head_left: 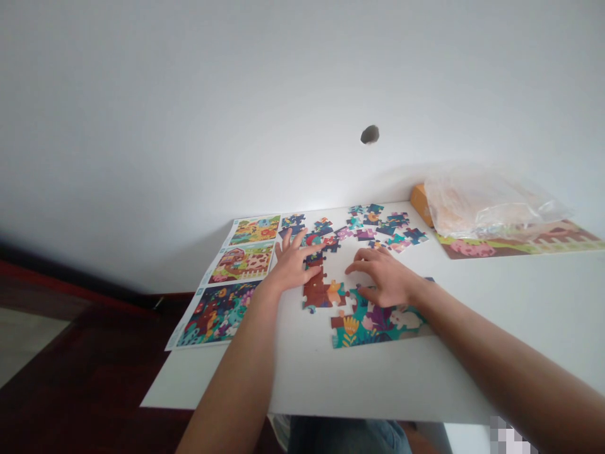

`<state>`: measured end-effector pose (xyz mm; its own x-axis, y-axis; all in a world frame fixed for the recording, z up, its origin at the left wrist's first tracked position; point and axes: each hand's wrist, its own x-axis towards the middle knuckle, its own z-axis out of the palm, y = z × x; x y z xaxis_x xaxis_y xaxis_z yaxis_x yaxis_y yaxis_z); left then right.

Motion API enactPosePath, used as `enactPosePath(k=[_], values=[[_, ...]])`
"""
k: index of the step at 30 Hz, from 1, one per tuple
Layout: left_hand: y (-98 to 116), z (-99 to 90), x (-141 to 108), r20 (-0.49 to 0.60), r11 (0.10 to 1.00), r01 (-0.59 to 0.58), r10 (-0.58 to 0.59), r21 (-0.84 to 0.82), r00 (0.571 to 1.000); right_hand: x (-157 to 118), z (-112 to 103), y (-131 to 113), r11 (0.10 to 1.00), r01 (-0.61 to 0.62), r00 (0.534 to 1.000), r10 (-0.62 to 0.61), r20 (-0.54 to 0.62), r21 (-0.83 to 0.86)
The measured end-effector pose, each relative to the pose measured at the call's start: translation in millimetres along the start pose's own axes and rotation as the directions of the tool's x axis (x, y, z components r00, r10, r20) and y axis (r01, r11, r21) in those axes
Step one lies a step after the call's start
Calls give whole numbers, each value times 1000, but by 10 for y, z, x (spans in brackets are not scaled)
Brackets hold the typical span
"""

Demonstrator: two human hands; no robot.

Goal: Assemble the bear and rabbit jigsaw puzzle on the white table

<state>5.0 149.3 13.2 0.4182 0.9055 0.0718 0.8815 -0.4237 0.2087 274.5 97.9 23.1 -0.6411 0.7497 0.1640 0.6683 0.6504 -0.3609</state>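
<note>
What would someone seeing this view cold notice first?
Probably the colorful, partly joined puzzle on the white table, with the left hand over its left part and the right hand over its upper middle. Next, the dark hole in the pale wall behind, and the clear plastic bag at the far right.

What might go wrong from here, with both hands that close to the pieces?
The right hand hangs over the joined rabbit section; its wrist might drag that out of line.
The left hand, spread over the brown pieces, might shift them.
The left forearm could nudge the picture sheet off the table edge.
</note>
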Motion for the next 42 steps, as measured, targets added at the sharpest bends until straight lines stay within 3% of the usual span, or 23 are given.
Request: enactPosePath(k=[4,10,25,42], values=[[4,-15,-31,44,992,-119,121,-51,992,-13,-12,16,999,-31,998,32,51,-8],[-3,-17,-46,137,989,-108,121,-99,983,-20,-6,49,994,-111,991,112,71,-20],[238,-37,-42,157,945,-250,285,-210,946,-17,-40,14,992,-109,992,113,63,-62],[169,2,-28,158,960,-206,237,-188,959,-35,-79,31,995,-84,990,90,109,-54]])
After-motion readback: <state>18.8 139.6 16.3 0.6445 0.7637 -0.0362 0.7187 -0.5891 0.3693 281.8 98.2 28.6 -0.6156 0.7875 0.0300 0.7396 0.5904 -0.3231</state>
